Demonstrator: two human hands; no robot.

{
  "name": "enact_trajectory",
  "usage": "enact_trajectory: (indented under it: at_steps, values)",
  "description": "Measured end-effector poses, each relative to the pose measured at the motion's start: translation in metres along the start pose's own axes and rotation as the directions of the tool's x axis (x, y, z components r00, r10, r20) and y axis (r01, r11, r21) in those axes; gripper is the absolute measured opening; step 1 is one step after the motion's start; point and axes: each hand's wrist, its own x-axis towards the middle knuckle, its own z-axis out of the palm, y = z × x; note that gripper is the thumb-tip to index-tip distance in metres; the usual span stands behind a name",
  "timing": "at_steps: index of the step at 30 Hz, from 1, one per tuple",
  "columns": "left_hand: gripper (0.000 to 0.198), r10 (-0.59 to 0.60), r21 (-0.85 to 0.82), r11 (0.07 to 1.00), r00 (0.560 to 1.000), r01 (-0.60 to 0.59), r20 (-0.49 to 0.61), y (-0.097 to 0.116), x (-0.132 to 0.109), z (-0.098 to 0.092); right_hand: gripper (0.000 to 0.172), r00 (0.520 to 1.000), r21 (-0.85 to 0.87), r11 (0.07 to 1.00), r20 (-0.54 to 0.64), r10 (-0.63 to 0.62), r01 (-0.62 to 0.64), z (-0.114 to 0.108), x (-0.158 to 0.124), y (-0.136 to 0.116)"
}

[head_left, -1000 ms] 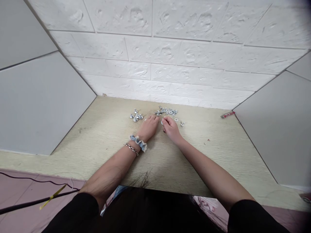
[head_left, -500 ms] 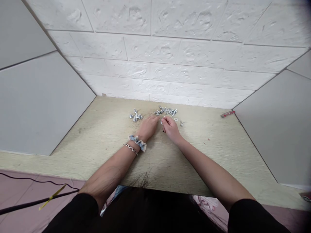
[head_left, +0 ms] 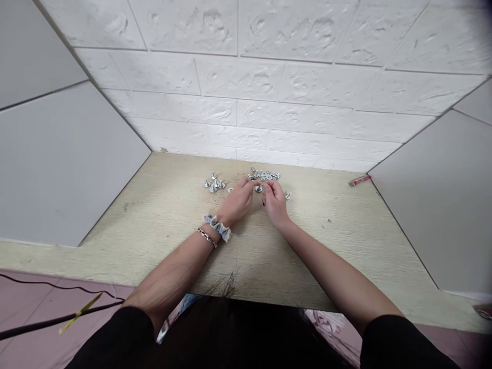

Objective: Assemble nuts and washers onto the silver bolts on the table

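My left hand [head_left: 238,201] is palm down, its index finger reaching toward my right fingertips and the other fingers curled under, mostly hidden. My right hand [head_left: 274,203] is closed in a pinch; a small pale bit shows at its fingertips, too small to name. Between the two hands a bolt with a washer [head_left: 259,188] stands head down on the table. A flat washer [head_left: 230,189] lies just left of my left hand. One loose bolt [head_left: 288,196] is beside my right hand. Beyond both hands lies a heap of bolts, nuts and washers [head_left: 269,176].
Several bolts fitted with washers [head_left: 213,183] stand grouped on the left of the wooden table [head_left: 154,205]. A red-handled tool [head_left: 360,180] lies at the right edge. White brick-patterned wall [head_left: 238,113] closes off the back, with grey panels [head_left: 77,164] at the sides.
My right hand has shifted slightly right, and my left index finger now stretches toward it. The bolt with a washer and the washer on the left have come into sight.
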Motion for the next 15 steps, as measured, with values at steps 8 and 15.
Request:
enact_trajectory:
  at_steps: [8, 15]
  values:
    - [0.040, -0.004, -0.044, 0.999, 0.996, 0.008, 0.086, 0.0054, -0.0027, 0.0025, 0.028, 0.998, 0.011, 0.999, -0.062, -0.032, 0.033, 0.0006, -0.0028, -0.0005]
    - [0.031, -0.013, -0.011, 1.000, 0.998, 0.014, 0.055, -0.0028, -0.0019, 0.0062, 0.029, 0.997, -0.004, 0.997, -0.027, -0.077, 0.077, 0.0007, -0.0042, -0.0013]
